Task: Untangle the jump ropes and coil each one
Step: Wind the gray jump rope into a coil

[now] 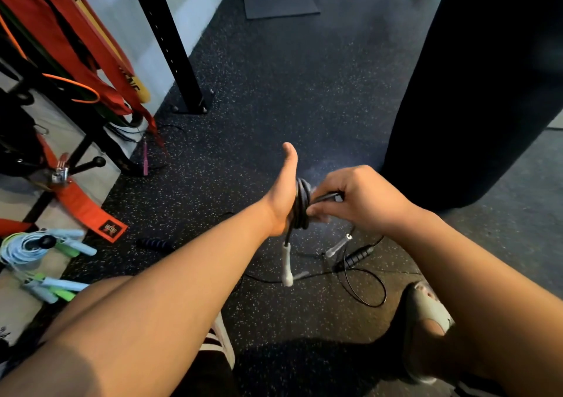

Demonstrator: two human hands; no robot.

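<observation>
The black jump rope is in the middle of the frame, wound in loops around the left hand. That hand's thumb sticks straight up. Its fingers are hidden, so I cannot tell if they are bent. The right hand pinches the loose part of the rope just beside the loops. One white handle hangs down below the hands. Right of it, a thin black rope lies on the floor. Coiled blue and green ropes lie at the lower left. The loops could slide off the hand if the rope goes slack. The hanging handle could catch the thin rope and make a new tangle.
</observation>
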